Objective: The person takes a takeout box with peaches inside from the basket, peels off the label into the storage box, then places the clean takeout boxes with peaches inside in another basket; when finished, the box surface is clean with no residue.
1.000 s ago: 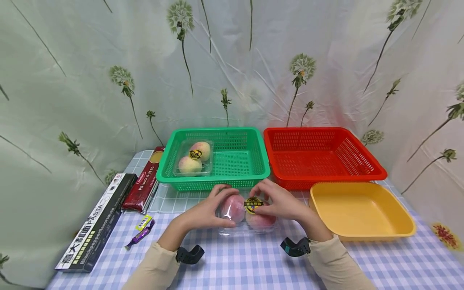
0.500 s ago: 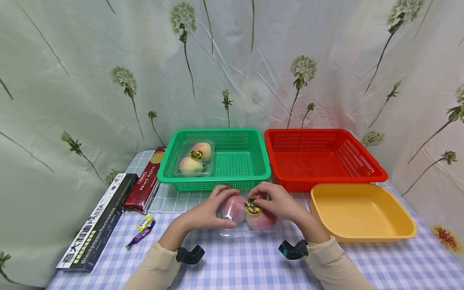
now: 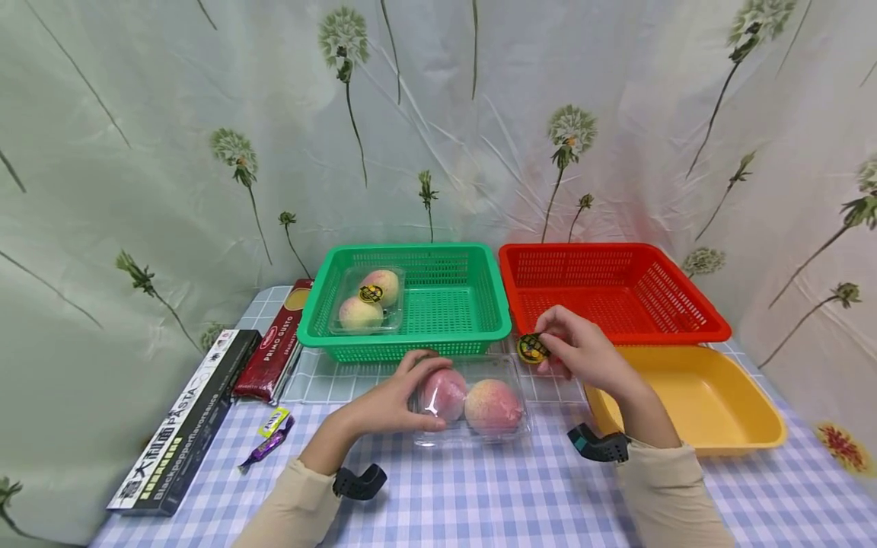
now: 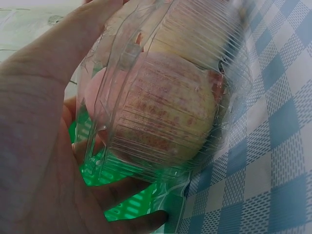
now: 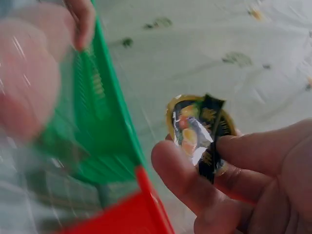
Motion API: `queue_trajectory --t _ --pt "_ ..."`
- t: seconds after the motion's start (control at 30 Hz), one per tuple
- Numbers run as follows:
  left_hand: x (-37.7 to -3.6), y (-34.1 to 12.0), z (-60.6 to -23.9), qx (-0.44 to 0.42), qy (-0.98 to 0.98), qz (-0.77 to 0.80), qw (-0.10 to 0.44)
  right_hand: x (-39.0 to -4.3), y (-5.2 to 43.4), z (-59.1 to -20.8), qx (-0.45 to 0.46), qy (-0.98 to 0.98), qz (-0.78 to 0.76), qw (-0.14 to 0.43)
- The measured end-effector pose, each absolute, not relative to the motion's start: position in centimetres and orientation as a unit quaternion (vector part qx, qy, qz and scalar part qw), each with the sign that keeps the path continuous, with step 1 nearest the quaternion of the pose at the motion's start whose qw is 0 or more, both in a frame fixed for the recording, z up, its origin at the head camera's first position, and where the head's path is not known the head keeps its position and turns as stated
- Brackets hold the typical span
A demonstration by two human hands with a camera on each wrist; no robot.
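A: What has the left hand got?

B: It curls round the left end of the peach box, thumb on the near side, fingers over the far edge. The left wrist view shows the clear ribbed plastic pressed into the palm, with a pink peach behind it. The box sits on the checked cloth.

A: And the right hand?

B: Lifted off the box, up and to its right. Thumb and fingers pinch a round black-and-yellow sticker. In the right wrist view the sticker is creased, partly folded on itself, held at its lower edge by the fingertips.

A: What lies around that hand?

B: The red basket is just behind it, the yellow tray below and to its right. The green basket stands behind the left hand, and holds a second peach box with its sticker on.

A: Anything left of the left hand?

B: A small purple wrapper, then a red pasta pack and a long black box further out.
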State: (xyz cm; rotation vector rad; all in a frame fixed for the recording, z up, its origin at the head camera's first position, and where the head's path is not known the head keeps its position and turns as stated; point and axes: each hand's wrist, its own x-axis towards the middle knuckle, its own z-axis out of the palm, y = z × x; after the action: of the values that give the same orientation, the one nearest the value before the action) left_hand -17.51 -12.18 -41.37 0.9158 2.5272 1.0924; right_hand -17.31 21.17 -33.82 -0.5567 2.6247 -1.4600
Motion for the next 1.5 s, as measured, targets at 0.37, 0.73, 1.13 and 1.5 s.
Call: queue_trajectory --t 0.37,0.73,1.13,1.5 --pt "-17.6 -12.6 -41.6 0.312 0.867 0.37 0.114 -17.1 27.0 -32.7 -0.154 0.91 -0.38 0.065" --pt "-17.7 -12.1 -41.5 0.319 0.864 0.369 0.121 -16.2 31.6 -33.7 -0.085 0.906 -0.372 0.185" --pt "-17.5 -12.4 -41.7 0.315 0.86 0.38 0.126 -17.6 32.5 -36.4 -0.065 0.892 -0.363 0.263" --pt "-17.5 -12.3 -41.5 0.309 0.86 0.383 0.131 -18.2 33.1 -37.2 -0.071 0.892 -0.369 0.252"
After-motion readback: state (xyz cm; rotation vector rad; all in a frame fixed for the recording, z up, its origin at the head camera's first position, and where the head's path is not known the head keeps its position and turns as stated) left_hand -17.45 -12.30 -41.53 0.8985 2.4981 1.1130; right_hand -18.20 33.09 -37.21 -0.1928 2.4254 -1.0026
